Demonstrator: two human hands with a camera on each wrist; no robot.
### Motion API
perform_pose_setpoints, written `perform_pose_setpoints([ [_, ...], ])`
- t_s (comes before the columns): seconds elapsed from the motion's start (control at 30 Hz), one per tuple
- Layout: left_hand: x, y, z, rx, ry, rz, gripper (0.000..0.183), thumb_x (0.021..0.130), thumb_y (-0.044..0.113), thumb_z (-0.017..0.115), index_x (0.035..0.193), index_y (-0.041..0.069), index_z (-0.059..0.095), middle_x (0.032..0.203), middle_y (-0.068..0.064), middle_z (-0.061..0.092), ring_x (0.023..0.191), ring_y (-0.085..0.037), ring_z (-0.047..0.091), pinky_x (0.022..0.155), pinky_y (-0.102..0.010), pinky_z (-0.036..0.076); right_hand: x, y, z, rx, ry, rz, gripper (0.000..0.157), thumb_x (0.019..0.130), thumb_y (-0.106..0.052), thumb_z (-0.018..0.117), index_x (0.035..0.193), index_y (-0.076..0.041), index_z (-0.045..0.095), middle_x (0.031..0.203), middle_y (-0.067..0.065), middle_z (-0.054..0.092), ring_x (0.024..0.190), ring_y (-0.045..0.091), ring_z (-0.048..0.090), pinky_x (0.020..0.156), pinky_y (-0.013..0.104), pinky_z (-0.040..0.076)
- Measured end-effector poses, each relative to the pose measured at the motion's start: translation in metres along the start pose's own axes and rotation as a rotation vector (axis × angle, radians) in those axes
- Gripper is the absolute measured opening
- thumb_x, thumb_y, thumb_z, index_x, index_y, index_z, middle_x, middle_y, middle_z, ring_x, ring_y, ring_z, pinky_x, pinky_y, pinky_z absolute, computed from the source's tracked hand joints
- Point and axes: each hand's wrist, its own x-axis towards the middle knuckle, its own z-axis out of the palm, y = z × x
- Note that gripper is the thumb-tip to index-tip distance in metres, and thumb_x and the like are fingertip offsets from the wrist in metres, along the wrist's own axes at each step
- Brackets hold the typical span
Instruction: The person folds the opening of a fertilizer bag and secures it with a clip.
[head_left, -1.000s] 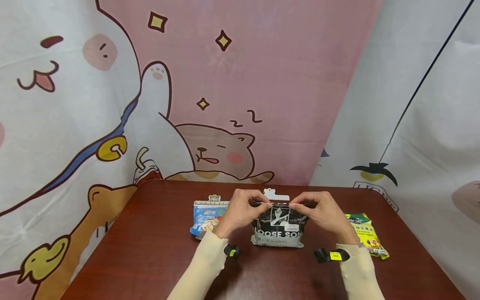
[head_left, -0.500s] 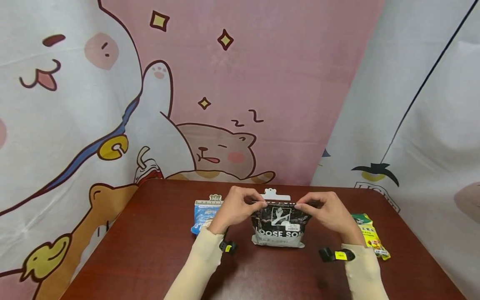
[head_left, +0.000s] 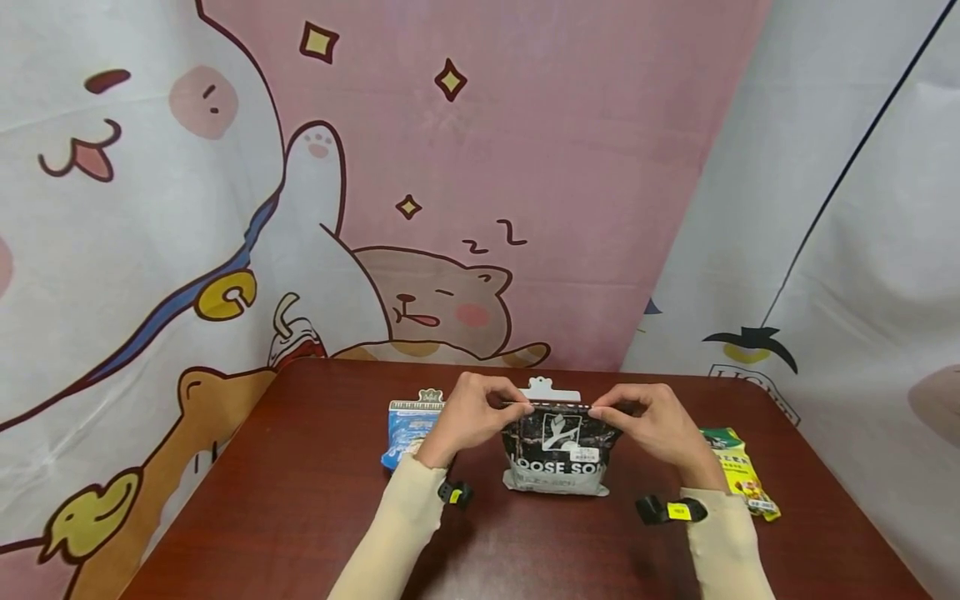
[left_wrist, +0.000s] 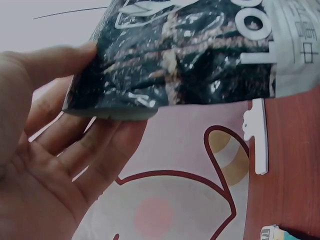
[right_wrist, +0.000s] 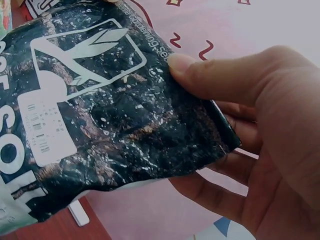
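A black and pale-grey bag of loose soil [head_left: 558,454] stands upright on the table in front of me. My left hand [head_left: 476,417] pinches its top edge near the left corner. On the opposite side, my right hand [head_left: 660,425] pinches the same edge near the right corner. Close up in the left wrist view, the thumb lies on the front of the bag [left_wrist: 200,60] with the other fingers behind it. The right wrist view shows the right thumb pressing the printed front of the bag [right_wrist: 115,115], beside a barcode sticker [right_wrist: 47,125].
Behind the soil bag lies a white sealing clip [head_left: 551,390]. A blue bag [head_left: 407,437] with a clip [head_left: 427,400] along its top sits to the left, partly hidden by my left hand. To the right lies a yellow and green packet [head_left: 742,475]. All rest on a reddish-brown table [head_left: 300,517].
Both hands have moved apart along the bag's top edge, the left one leftward and the right one rightward. In the last half second they have barely moved. The bag stays in place.
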Motion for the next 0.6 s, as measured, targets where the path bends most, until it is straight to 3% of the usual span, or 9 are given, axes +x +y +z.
perform_pose_setpoints([
  [0.13, -0.001, -0.004, -0.003, -0.003, -0.042, -0.035, 0.005, 0.093, 0.032, 0.077, 0.093, 0.028, 0.08, 0.09, 0.013, 0.076, 0.068, -0.014, 0.065, 0.055, -0.023, 0.045, -0.001, 0.001, -0.002, -0.011, -0.003, 0.028, 0.008, 0.09, -0.036, 0.079, 0.095, -0.031, 0.079, 0.092, -0.007, 0.076, 0.073, 0.011, 0.066, 0.064, 0.027, 0.056],
  [0.33, -0.001, -0.007, -0.006, -0.025, -0.047, -0.048, 0.005, 0.092, 0.031, 0.078, 0.094, 0.026, 0.081, 0.091, 0.014, 0.076, 0.074, -0.012, 0.07, 0.063, -0.026, 0.054, -0.005, 0.006, -0.009, -0.044, 0.012, 0.042, 0.008, 0.09, -0.035, 0.08, 0.096, -0.03, 0.079, 0.095, -0.007, 0.077, 0.077, 0.01, 0.068, 0.067, 0.026, 0.055],
  [0.6, -0.002, -0.008, -0.007, -0.005, -0.021, -0.026, 0.009, 0.094, 0.024, 0.076, 0.087, 0.026, 0.081, 0.082, 0.01, 0.075, 0.059, -0.009, 0.059, 0.05, -0.023, 0.039, -0.002, 0.008, -0.009, -0.076, 0.057, -0.033, 0.005, 0.089, -0.036, 0.08, 0.09, -0.031, 0.081, 0.086, -0.012, 0.076, 0.073, 0.007, 0.064, 0.064, 0.027, 0.054],
])
